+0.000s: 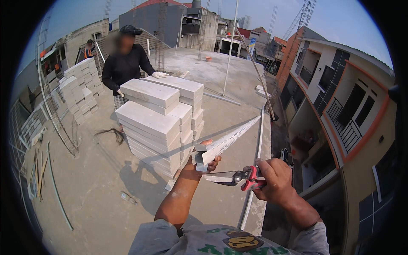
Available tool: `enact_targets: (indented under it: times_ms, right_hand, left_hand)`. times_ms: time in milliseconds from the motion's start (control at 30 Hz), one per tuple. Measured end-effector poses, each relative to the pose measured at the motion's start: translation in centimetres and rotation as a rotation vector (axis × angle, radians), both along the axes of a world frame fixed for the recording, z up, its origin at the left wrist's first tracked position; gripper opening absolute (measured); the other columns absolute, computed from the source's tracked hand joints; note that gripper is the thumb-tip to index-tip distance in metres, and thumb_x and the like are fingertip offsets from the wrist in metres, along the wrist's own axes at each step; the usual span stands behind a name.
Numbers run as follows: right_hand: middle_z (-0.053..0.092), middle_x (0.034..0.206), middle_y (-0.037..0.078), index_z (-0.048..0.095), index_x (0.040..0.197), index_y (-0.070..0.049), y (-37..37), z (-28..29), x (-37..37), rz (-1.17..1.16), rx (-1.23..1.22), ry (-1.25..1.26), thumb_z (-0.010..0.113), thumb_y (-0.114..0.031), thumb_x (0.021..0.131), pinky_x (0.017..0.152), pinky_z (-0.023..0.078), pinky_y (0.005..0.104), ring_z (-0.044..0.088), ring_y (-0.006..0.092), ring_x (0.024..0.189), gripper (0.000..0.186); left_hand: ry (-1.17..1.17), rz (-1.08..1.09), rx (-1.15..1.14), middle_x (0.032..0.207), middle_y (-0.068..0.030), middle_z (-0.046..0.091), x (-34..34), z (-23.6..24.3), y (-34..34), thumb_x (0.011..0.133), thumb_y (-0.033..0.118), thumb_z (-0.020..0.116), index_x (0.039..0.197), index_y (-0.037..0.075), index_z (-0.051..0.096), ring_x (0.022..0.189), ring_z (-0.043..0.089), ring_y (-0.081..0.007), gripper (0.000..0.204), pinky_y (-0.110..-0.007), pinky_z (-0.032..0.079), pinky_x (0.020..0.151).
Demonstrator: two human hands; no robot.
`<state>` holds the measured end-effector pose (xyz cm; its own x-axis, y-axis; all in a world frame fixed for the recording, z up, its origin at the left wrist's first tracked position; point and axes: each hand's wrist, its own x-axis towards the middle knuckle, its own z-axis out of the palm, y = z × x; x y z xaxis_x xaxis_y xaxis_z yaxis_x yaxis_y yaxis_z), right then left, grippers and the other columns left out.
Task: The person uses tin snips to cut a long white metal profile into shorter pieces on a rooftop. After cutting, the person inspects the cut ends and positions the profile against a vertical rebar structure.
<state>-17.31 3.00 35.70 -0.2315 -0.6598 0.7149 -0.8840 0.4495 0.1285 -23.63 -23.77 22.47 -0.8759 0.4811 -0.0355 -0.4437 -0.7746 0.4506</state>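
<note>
Long silvery folded-metal channel (pixel 227 143), slanting out above the grey concrete slab (pixel 89 187); the person's left hand (pixel 215 163) curls round its near end. Right hand (pixel 276 179): wrapped round red-and-black-handled metal snips (pixel 239 177), blades just beside that end; contact cannot be told. Beyond, a stack of pale rectangular blocks (pixel 148 121); behind it, a black-sleeved, white-gloved co-worker (pixel 127 63). Farther, a second pale block pile (pixel 80 91).
</note>
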Motion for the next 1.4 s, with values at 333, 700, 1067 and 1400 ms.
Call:
enact_targets:
  times_ms: [333,700,1067,1400]
  right_hand:
    - [0.05,0.081,0.005,0.054,0.116,-0.009,-1.3,1.3,0.0,-0.278,0.436,-0.007,0.077,-0.018,0.061,0.061,0.045,0.0365,0.056,0.0216,0.071,0.06]
    - [0.051,0.079,0.006,0.052,0.118,-0.005,-1.9,3.7,1.3,-0.398,0.647,0.031,0.064,-0.015,0.079,0.057,0.04,0.0335,0.051,0.0176,0.064,0.042]
    - [0.048,0.076,0.003,0.051,0.119,-0.003,-1.0,5.1,3.7,-0.391,0.692,0.174,0.061,-0.014,0.083,0.052,0.036,0.0324,0.049,0.0155,0.063,0.038]
    - [0.046,0.074,0.003,0.052,0.113,-0.006,-0.2,5.4,6.2,-0.367,0.614,0.23,0.061,-0.016,0.086,0.05,0.032,0.0313,0.045,0.0118,0.061,0.03]
  left_hand:
    - [-0.069,0.367,0.06,0.096,-0.0172,0.06,0.2,1.5,2.1,0.088,0.026,0.063,0.12,0.001,0.05,0.058,0.056,-0.0228,0.043,-0.028,0.05,0.046]
    - [-0.167,0.312,-0.216,0.073,-0.0099,0.06,-0.5,1.6,3.1,0.09,0.046,0.053,0.112,0.007,0.055,0.049,0.057,-0.0188,0.045,-0.028,0.043,0.038]
    - [0.007,0.133,-0.059,0.079,-0.0102,0.058,-0.6,1.4,3.5,0.093,0.042,0.049,0.118,0.005,0.052,0.047,0.056,-0.0178,0.044,-0.026,0.047,0.035]
    - [0.064,-0.059,-0.108,0.064,-0.0133,0.058,-0.7,1.9,3.1,0.092,0.049,0.047,0.116,0.009,0.05,0.037,0.052,-0.0162,0.047,-0.027,0.047,0.034]
